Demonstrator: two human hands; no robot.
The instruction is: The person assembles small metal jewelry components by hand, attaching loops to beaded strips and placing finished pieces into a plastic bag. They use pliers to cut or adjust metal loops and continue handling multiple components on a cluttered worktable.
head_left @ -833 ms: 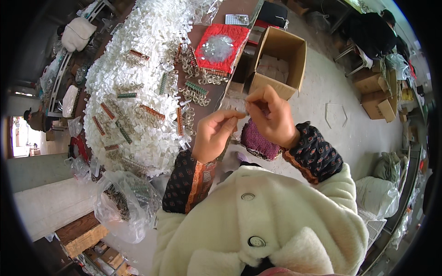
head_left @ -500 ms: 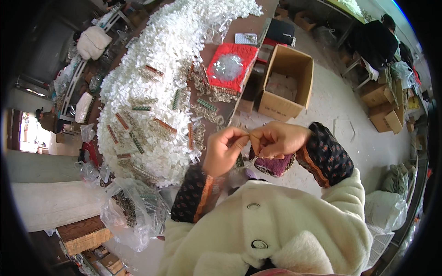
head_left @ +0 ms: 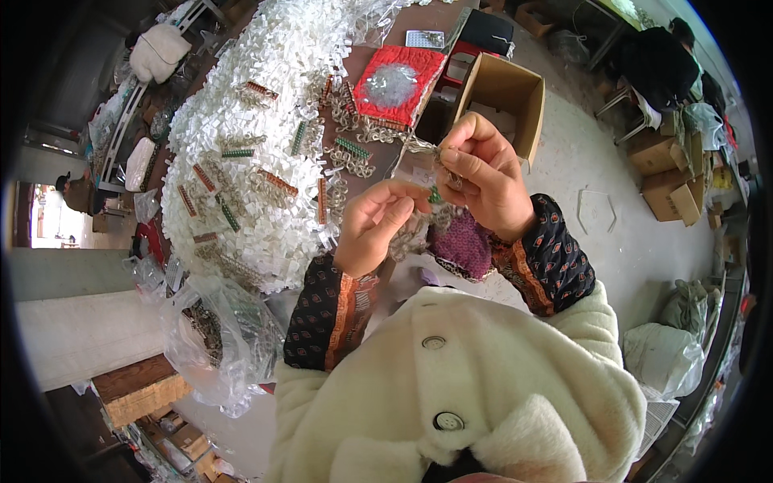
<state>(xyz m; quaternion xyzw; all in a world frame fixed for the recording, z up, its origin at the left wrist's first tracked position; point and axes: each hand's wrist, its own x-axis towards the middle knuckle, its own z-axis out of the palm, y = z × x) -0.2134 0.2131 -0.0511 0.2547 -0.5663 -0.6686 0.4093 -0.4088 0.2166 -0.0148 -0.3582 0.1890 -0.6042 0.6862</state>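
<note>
Right hand (head_left: 493, 179) has shifted, pinching metal rings (head_left: 449, 179), long axis unclear; I cannot tell whether left hand (head_left: 370, 229) grips.

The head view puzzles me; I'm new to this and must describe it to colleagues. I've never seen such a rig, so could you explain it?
There is no robot: these are a person's bare left hand and right hand. Every picture comes from the left one of two fisheye cameras on the person's head, looking down, so straight edges bend near the rim.

On the brown table lies a big heap of small white pieces, with red-brown and green strips among metal-looking rings. Beyond is a red pad bearing clear pieces.

The right thumb and fingers pinch a small metallic-looking cluster. Something green shows by the left fingertips; whether they grip it, I can't tell.
</note>
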